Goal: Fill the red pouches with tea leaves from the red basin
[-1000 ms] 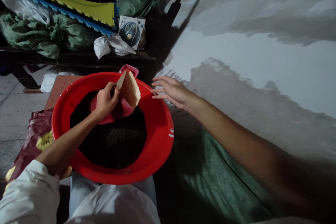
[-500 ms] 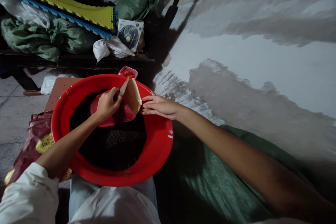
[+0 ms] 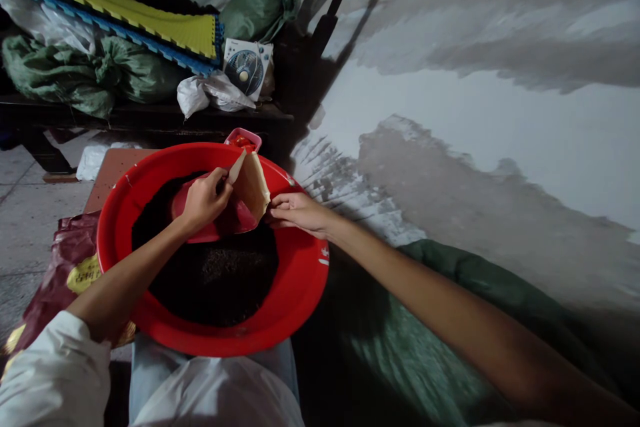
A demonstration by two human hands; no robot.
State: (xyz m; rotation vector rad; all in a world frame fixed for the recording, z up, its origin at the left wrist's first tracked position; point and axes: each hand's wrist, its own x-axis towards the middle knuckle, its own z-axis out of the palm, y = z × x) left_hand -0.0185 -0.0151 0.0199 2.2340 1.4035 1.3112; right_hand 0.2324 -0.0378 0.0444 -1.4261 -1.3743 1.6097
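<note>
Head | red bag (image 3: 241,215): long axis left-right, mouth right | left hand (image 3: 206,199), right hand (image 3: 299,212) pinching its rim

A smooth, glossy finish is shown by the wide round red plastic basin (image 3: 300,273), a rough, matt one by the dark loose grains (image 3: 223,273); a shiny, film-like skin is seen on the open red, cream-lined pouch (image 3: 244,213)

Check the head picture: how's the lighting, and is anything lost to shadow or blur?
Head view: dim, uneven light, stronger on the wall, with a diagonal shadow beside the pole; head view: dark contents of the red basin lose most detail; head view: left hand and right hand look fairly sharp, the right forearm darkens toward the lower right.
</note>
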